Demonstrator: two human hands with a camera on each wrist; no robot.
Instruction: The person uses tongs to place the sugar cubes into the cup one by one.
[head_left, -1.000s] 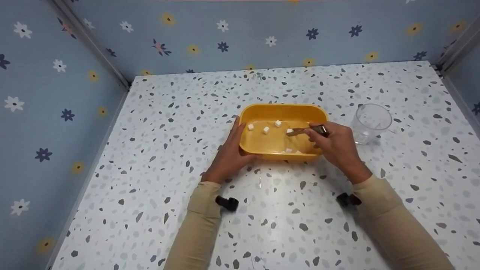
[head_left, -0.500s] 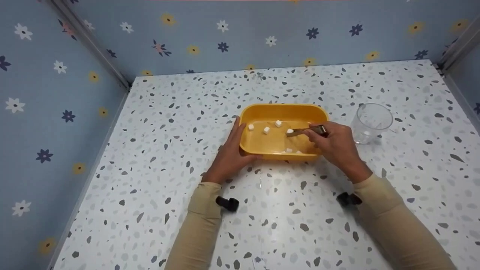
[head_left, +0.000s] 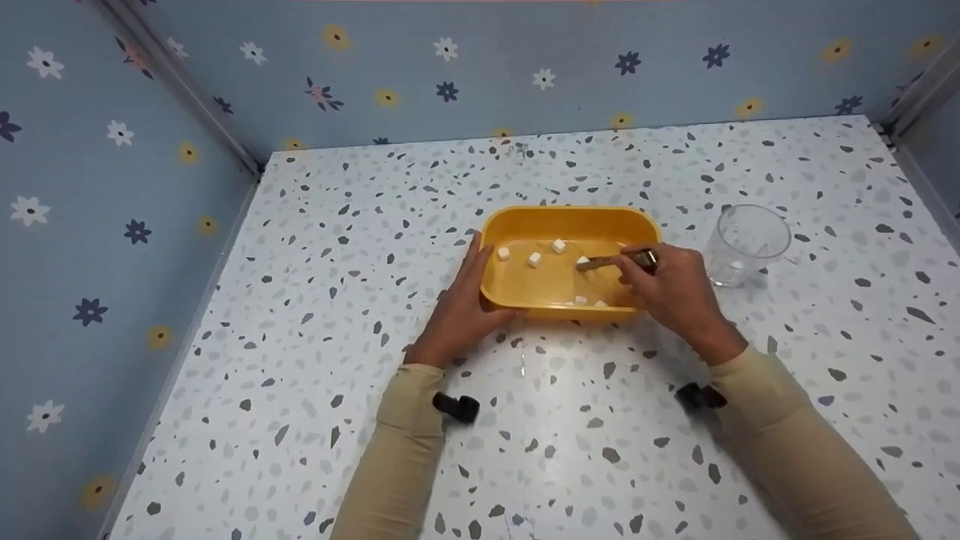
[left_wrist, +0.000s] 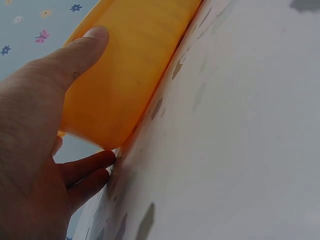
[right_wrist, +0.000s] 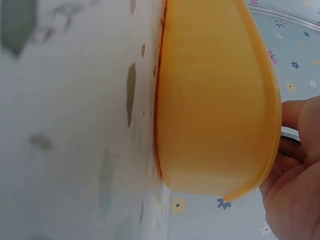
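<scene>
In the head view, a yellow rectangular tub (head_left: 536,289) stands on the table with several small white cubes (head_left: 534,259) in it. My left hand (head_left: 459,315) grips the tub's near left corner. The left wrist view shows the thumb (left_wrist: 87,52) on the tub's near wall and fingers round the corner. My right hand (head_left: 679,292) reaches over the right rim, pinching small metal tongs (head_left: 604,262). Their tips are at one white cube (head_left: 583,260) on the tub floor; whether they clasp it cannot be told. The tub wall (right_wrist: 215,100) hides them in the right wrist view.
A clear cup (head_left: 746,247) with a handle stands on the table just right of the tub, near my right hand. The speckled white table (head_left: 337,247) meets a flowered blue wall (head_left: 487,67) at the back and another at the left.
Both hands, the tub and the tongs keep their places. Only a very slight shift of the whole head view shows.
</scene>
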